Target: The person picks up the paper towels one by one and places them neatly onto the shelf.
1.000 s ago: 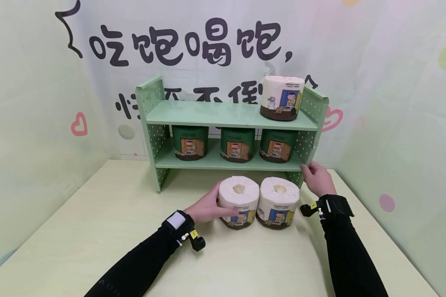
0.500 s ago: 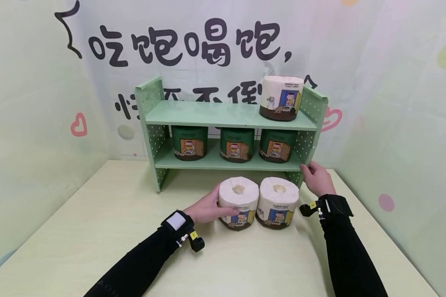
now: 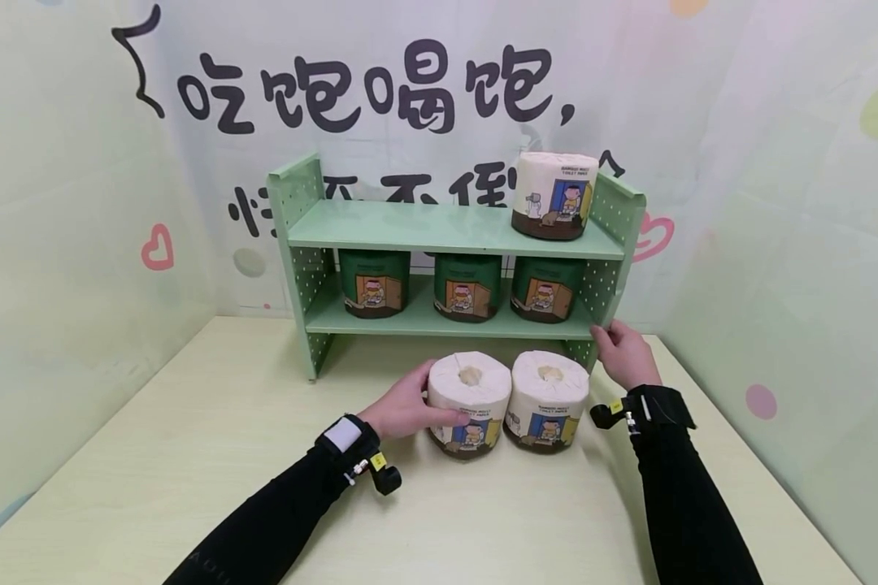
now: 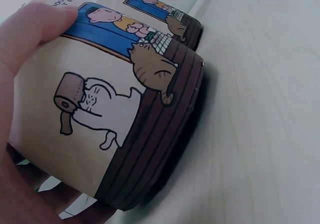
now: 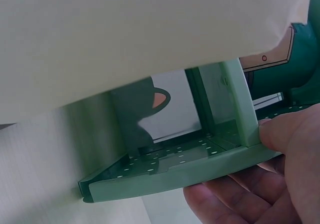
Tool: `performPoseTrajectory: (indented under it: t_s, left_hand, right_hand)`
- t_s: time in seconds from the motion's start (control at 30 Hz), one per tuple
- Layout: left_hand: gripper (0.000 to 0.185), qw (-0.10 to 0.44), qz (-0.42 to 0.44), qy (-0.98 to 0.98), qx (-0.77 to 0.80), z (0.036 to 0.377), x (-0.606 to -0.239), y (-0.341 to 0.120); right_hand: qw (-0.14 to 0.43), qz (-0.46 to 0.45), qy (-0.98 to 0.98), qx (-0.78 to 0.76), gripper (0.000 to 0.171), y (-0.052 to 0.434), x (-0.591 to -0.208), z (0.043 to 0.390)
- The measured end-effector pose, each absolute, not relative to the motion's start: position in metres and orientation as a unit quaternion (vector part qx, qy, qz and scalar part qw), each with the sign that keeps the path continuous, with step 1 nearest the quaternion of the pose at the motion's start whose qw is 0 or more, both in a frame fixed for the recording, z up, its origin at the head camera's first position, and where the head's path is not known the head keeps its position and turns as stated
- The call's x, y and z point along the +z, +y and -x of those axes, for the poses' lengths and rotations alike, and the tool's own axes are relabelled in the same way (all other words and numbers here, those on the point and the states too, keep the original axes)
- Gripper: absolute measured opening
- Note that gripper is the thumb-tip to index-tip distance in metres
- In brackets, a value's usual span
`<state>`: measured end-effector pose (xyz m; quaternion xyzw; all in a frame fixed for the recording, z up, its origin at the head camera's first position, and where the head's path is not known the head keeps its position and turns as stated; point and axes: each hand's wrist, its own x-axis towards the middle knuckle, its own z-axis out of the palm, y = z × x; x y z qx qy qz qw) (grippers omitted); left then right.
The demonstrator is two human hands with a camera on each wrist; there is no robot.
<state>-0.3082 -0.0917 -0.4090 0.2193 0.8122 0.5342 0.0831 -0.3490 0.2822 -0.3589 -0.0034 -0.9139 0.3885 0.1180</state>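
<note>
My left hand (image 3: 411, 405) holds a white-wrapped toilet paper roll (image 3: 462, 388) with a cartoon print and brown base band, low at the table. In the left wrist view its thumb (image 4: 42, 21) lies across the printed side, and the fingers go round the far side. Close by on the right stands a similar white roll (image 3: 549, 387). At the lower right of the green shelf rack (image 3: 410, 325), my right hand (image 3: 625, 355) grips the side panel's edge. The right wrist view has the thumb on one face of that panel (image 5: 185, 176) and the fingers on the other.
Three green toilet paper rolls (image 3: 375, 284) stand on the rack's lower shelf. Another white roll (image 3: 555, 197) sits at the right end of the upper shelf (image 3: 402, 225). A printed wall sheet (image 3: 410, 138) hangs behind the pale table (image 3: 154, 455).
Together, my left hand and its toilet paper roll have shifted very slightly toward me. The right hand, the rack and the other rolls keep their places.
</note>
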Motion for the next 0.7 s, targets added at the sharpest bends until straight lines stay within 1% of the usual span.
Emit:
performPoseTrajectory:
  t_s: [0.7]
  left_hand:
    - [0.096, 0.07, -0.219, 0.803, 0.55, 0.303, -0.383, -0.1]
  right_hand:
    - [0.113, -0.002, -0.913, 0.392, 0.06, 0.285, -0.36, 0.35]
